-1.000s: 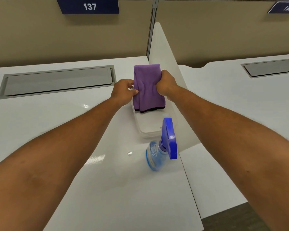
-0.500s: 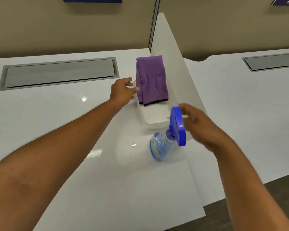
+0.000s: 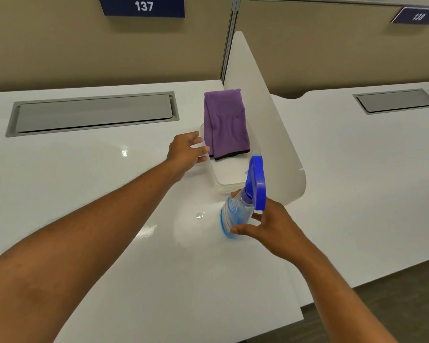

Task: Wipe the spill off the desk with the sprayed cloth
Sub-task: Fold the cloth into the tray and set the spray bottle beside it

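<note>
My right hand (image 3: 273, 226) grips the spray bottle (image 3: 238, 214); my left hand (image 3: 186, 152), fingers spread, rests on the tray (image 3: 221, 179) holding the purple cloth (image 3: 226, 125) on the white desk (image 3: 109, 181).

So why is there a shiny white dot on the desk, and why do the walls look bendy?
Head view: the dot is a ceiling light's glare on the glossy desk, with a fainter one by the left forearm; the wide-angle lens curves straight edges like the divider; the 138 sign looks blurry.
</note>
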Demonstrator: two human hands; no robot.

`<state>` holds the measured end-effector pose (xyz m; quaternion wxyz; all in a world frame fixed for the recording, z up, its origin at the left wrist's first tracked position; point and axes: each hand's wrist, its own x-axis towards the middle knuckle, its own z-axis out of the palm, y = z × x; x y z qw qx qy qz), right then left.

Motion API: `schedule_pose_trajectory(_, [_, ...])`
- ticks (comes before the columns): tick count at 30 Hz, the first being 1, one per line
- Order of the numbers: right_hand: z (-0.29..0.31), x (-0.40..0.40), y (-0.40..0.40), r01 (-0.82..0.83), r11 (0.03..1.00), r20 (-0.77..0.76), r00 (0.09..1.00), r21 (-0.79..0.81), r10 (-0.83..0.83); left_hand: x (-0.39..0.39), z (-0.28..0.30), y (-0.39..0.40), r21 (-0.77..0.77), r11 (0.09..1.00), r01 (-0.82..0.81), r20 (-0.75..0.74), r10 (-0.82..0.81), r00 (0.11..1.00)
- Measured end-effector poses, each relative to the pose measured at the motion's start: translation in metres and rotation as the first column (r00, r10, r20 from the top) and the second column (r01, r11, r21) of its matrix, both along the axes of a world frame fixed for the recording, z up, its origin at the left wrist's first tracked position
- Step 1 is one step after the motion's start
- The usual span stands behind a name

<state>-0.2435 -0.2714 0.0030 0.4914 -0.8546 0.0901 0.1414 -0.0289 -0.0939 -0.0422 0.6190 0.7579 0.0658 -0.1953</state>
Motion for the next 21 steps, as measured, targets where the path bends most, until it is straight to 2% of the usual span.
schedule_pose_trajectory(3, [0.008, -0.003, 0.006, 0.032, 0.996, 0.045, 0.999, -0.085, -0.029, -0.003, 0.001, 0.002, -0.001, 0.999, 0.041, 0.009, -0.041, 0.999])
schedule_pose_trajectory(6, [0.028, -0.004, 0.013, 0.164, 0.982, 0.157, 0.976, -0.091, -0.148, -0.007, 0.002, 0.004, 0.025, 0.998, 0.058, 0.024, -0.059, 0.998])
schedule_pose_trajectory(13, [0.073, 0.043, 0.032, 0.493, 0.87, 0.444, 0.779, -0.001, -0.441, -0.014, 0.003, 0.003, 0.084, 0.993, 0.078, 0.045, -0.082, 0.996])
schedule_pose_trajectory(16, [0.066, 0.074, 0.041, 0.565, 0.822, 0.502, 0.733, -0.074, -0.458, -0.017, 0.007, 0.0, 0.154, 0.984, 0.086, 0.046, -0.094, 0.994])
schedule_pose_trajectory(21, [0.039, 0.108, 0.043, 0.615, 0.772, 0.522, 0.717, -0.16, -0.463, -0.024, 0.011, -0.005, 0.151, 0.982, 0.117, 0.027, -0.122, 0.992])
